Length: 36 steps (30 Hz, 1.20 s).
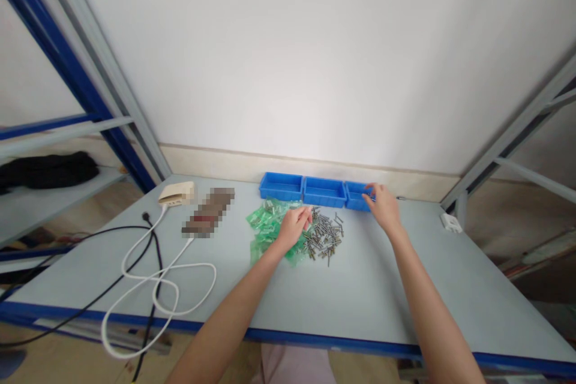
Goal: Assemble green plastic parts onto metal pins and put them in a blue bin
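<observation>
Along the left side of the table (360,294), near its back corner, sits a beige box (171,194), a white cable (123,263) running from it in loose loops that hang past the front edge; a black cable (159,255) crosses there too. Just right of the box lies a pixelated slab (209,213). Mid-table, green bags (265,222) lie heaped before the left bin (281,195). Bunched fingers downward, the left hand (294,228) is where bags meet screws (324,234); whether it grips anything I cannot tell. The screws lie piled before the middle bin (324,200). At the right bin (357,203), last of the blue row along the back edge, the right hand (382,205) hangs with fingers curved; any hold is unclear. A white block (450,222) rests near the back right corner.
</observation>
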Each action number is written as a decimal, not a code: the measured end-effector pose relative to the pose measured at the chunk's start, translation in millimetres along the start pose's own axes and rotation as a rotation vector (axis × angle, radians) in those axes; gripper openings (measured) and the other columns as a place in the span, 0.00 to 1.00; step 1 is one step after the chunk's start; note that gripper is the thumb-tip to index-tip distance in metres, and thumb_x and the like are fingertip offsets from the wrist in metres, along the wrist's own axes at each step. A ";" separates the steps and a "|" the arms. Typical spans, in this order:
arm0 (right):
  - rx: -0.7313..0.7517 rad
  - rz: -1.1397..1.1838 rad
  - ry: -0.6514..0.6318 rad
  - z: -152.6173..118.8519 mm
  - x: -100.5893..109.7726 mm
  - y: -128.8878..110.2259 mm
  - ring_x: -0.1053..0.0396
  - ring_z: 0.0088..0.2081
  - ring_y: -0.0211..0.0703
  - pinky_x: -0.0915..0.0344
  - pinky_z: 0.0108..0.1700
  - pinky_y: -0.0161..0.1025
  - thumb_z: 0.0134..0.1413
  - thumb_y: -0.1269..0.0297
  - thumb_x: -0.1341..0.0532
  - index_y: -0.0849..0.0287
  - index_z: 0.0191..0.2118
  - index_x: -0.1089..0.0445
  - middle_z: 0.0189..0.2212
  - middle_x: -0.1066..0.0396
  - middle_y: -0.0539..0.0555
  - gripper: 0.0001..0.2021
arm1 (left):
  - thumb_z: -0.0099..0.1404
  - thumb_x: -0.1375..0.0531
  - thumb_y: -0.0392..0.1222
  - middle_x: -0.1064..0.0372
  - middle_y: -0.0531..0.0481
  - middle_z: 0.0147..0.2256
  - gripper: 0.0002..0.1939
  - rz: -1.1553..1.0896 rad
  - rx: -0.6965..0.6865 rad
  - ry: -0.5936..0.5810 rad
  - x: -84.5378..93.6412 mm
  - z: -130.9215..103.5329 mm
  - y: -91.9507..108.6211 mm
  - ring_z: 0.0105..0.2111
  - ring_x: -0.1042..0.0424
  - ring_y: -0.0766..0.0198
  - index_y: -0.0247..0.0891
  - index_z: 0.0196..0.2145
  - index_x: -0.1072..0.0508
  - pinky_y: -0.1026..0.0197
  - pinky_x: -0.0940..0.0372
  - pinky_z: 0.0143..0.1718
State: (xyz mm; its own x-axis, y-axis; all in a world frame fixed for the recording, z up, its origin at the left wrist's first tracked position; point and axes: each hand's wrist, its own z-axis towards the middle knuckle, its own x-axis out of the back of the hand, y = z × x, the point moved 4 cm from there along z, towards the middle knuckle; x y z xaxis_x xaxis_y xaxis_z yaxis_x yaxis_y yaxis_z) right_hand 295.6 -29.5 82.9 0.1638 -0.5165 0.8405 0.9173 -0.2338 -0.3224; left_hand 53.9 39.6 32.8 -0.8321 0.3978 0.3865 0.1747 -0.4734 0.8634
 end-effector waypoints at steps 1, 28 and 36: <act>0.154 0.104 -0.125 -7.7 -7.8 -14.9 0.35 0.38 0.45 0.42 0.39 0.40 0.56 0.63 0.45 0.58 0.44 0.32 0.37 0.32 0.57 0.11 | 0.66 0.55 0.55 0.42 0.56 0.14 0.25 -0.001 -0.002 0.000 0.0 0.1 0.2 0.17 0.41 0.69 0.36 0.21 0.36 0.65 0.45 0.25; 0.286 0.488 -0.190 -57.5 -33.9 -73.4 0.34 0.34 0.43 0.43 0.39 0.39 0.55 0.60 0.43 0.56 0.33 0.30 0.32 0.27 0.52 0.07 | 0.64 0.49 0.47 0.35 0.52 0.23 0.15 0.285 -0.132 -0.112 -9.9 -7.0 16.4 0.24 0.40 0.67 0.36 0.27 0.30 0.64 0.46 0.29; 0.239 0.586 -0.151 -57.6 -38.3 -70.0 0.35 0.34 0.44 0.42 0.38 0.39 0.54 0.57 0.43 0.56 0.34 0.30 0.33 0.27 0.53 0.09 | 0.65 0.51 0.48 0.38 0.53 0.20 0.17 0.010 -0.061 -0.176 -10.1 -6.1 15.4 0.21 0.39 0.68 0.35 0.27 0.31 0.65 0.44 0.26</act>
State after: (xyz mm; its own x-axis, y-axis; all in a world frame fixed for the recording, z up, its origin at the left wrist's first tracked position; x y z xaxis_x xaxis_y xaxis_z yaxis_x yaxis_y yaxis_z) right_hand 204.2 -40.8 48.3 0.6946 -0.3774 0.6124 0.7132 0.2499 -0.6549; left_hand 61.8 23.5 40.3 -0.7249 0.5217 0.4499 0.1455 -0.5223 0.8402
